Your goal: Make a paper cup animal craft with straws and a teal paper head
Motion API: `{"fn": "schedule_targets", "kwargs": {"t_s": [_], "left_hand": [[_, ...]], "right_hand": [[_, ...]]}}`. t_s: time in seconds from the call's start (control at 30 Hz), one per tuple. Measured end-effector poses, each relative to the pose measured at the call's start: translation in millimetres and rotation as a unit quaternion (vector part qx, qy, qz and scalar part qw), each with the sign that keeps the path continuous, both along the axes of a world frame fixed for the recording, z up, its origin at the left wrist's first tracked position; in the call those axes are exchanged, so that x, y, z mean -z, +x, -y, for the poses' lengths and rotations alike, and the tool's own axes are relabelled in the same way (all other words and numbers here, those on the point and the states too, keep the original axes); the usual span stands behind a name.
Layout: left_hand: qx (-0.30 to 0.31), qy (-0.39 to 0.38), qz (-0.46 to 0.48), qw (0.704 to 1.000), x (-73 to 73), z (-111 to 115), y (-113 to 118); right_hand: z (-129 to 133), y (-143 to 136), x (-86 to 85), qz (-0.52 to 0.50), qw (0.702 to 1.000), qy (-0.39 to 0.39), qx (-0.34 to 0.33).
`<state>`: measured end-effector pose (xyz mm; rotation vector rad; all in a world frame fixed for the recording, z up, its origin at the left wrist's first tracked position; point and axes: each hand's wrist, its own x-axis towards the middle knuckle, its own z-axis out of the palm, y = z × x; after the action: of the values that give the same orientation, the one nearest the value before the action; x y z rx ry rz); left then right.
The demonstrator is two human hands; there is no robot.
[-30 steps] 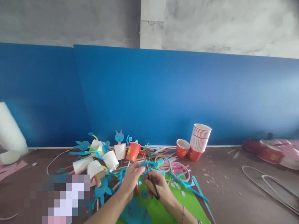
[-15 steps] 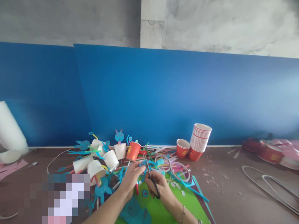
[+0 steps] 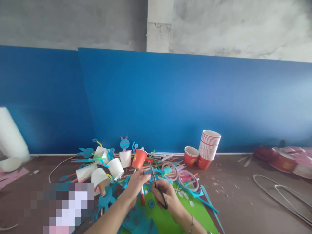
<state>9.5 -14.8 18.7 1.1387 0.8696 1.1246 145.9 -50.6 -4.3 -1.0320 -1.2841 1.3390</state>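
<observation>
My right hand (image 3: 164, 194) is closed around the black handles of a pair of scissors (image 3: 159, 192), whose blades point up and away. Pinched in my left hand (image 3: 136, 185) is a small blue paper piece (image 3: 148, 173), close beside the blades. Whether the blades touch the paper I cannot tell. Below my hands lie a green sheet (image 3: 177, 214), a small blue paper disc with a drawn mark (image 3: 151, 203) and larger blue paper with drawn lines (image 3: 136, 219). A marker with a red end (image 3: 142, 198) lies between my hands.
White paper cups (image 3: 115, 167) and a tilted red cup (image 3: 139, 158) stand among straws and blue cut-outs. Behind on the right are a single red cup (image 3: 190, 156) and a tall cup stack (image 3: 208, 149). Rings of white tape (image 3: 188, 181) lie nearby. A blue partition (image 3: 170, 100) backs the table.
Both hands stay almost in place, with the scissors and blue paper still held. The view has shifted very slightly.
</observation>
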Motion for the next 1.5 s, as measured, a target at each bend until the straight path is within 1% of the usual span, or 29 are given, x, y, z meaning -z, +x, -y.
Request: {"fn": "schedule_targets", "kwargs": {"t_s": [0.17, 0.37, 0.53, 0.67, 0.93, 1.07, 1.23, 1.37, 1.5], "left_hand": [[-0.021, -0.001, 0.000, 1.000, 2.7, 1, 4], [-0.011, -0.001, -0.002, 1.000, 0.8, 4, 3], [-0.006, 0.004, -0.005, 1.000, -1.8, 5, 2], [0.001, 0.006, -0.014, 1.000, -2.5, 4, 0], [0.016, -0.001, -0.031, 0.999, 7.0, -6, -3], [0.003, -0.008, -0.024, 1.000, 10.0, -6, -1], [-0.017, -0.002, -0.029, 0.999, 7.5, -1, 1], [-0.014, 0.000, -0.037, 0.999, 4.6, 0, 2], [-0.010, 0.001, -0.040, 0.999, 4.1, -1, 1]], "right_hand": [[-1, 0, 2.4, -0.005, 1.000, 0.009, 0.001], [-1, 0, 4.3, -0.015, 1.000, -0.001, 0.003], [-1, 1, 3.6, -0.006, 1.000, 0.012, 0.000], [-2, 2, 4.3, 0.007, 1.000, 0.007, -0.005], [-4, 3, 8.1, 0.015, 1.000, -0.007, -0.006], [-5, 4, 8.6, 0.022, 1.000, 0.004, -0.008], [-5, 2, 8.7, 0.026, 1.000, 0.000, -0.008], [-5, 1, 9.3, 0.011, 1.000, -0.001, -0.011], [-5, 1, 9.8, 0.017, 1.000, 0.008, -0.008]]}}
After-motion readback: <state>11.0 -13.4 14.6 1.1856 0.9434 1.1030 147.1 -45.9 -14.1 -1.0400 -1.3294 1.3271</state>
